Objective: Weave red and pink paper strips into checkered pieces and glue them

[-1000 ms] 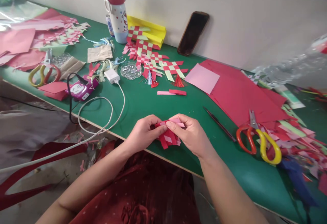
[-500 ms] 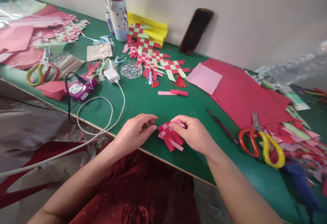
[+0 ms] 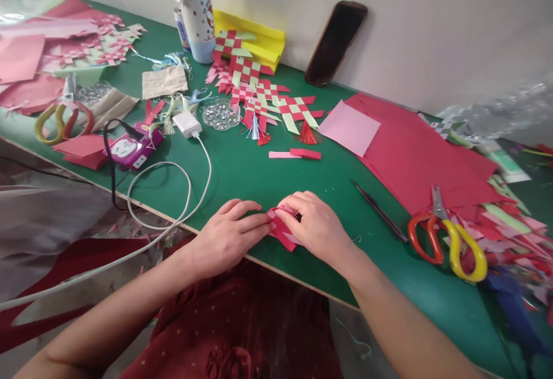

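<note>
Low in the middle of the frame, a small woven piece of red and pink paper strips (image 3: 283, 230) lies flat on the green bench (image 3: 259, 177), close to its near edge. The two hands meet over it. The right hand (image 3: 317, 226) covers its right part, fingers curled down and pressing on the weave; the left hand (image 3: 227, 235) lies to its left, its extended fingers touching the piece's left edge. Neither hand closes around the piece; both press it against the bench. The loose strip ends that show run down and to the right, out from under the right hand, so the piece's long axis slants that way. A dark pen (image 3: 380, 211) lies on the bench right of the right hand, with red-and-yellow-handled scissors (image 3: 449, 238) further right.
</note>
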Available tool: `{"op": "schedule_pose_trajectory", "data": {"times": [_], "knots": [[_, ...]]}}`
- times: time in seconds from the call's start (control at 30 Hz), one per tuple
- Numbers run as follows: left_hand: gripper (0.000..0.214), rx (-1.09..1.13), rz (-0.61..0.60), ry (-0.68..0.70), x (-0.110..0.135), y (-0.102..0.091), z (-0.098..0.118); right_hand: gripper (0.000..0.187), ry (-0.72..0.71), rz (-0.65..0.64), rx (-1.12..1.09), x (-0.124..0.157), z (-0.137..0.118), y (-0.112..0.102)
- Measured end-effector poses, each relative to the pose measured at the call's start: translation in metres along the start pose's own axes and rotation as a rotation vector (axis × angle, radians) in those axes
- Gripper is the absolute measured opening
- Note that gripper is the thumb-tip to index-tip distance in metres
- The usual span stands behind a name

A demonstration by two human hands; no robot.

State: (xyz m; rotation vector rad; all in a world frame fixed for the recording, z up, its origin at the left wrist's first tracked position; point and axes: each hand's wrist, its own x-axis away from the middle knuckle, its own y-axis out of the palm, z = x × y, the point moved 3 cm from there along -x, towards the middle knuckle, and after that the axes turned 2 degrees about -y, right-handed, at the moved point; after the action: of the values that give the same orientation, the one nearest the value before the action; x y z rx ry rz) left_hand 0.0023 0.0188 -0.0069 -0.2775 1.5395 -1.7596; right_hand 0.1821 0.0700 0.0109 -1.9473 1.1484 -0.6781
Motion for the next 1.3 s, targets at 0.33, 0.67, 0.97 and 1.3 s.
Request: {"op": "schedule_pose_trajectory", "data": {"times": [0.33, 0.67, 0.97, 1.3], "knots": [[0.03, 0.064, -0.001, 0.009, -0.002, 0.002, -0.001, 0.024, 0.034, 0.241, 0.124, 0.061, 0.026, -0.022], [0.019, 0.123, 0.023, 0.024, -0.017, 0.004, -0.004, 0.017, 0.004, 0.41, 0.175, 0.08, 0.018, 0.001], [0.02, 0.159, 0.03, -0.012, -0.022, 0.0, -0.003, 0.017, -0.235, 0.264, 0.247, 0.054, -0.01, -0.002], [0.02, 0.168, 0.005, -0.126, -0.028, -0.007, -0.023, 0.019, -0.156, 0.179, 0.206, 0.055, -0.003, 0.01]]}}
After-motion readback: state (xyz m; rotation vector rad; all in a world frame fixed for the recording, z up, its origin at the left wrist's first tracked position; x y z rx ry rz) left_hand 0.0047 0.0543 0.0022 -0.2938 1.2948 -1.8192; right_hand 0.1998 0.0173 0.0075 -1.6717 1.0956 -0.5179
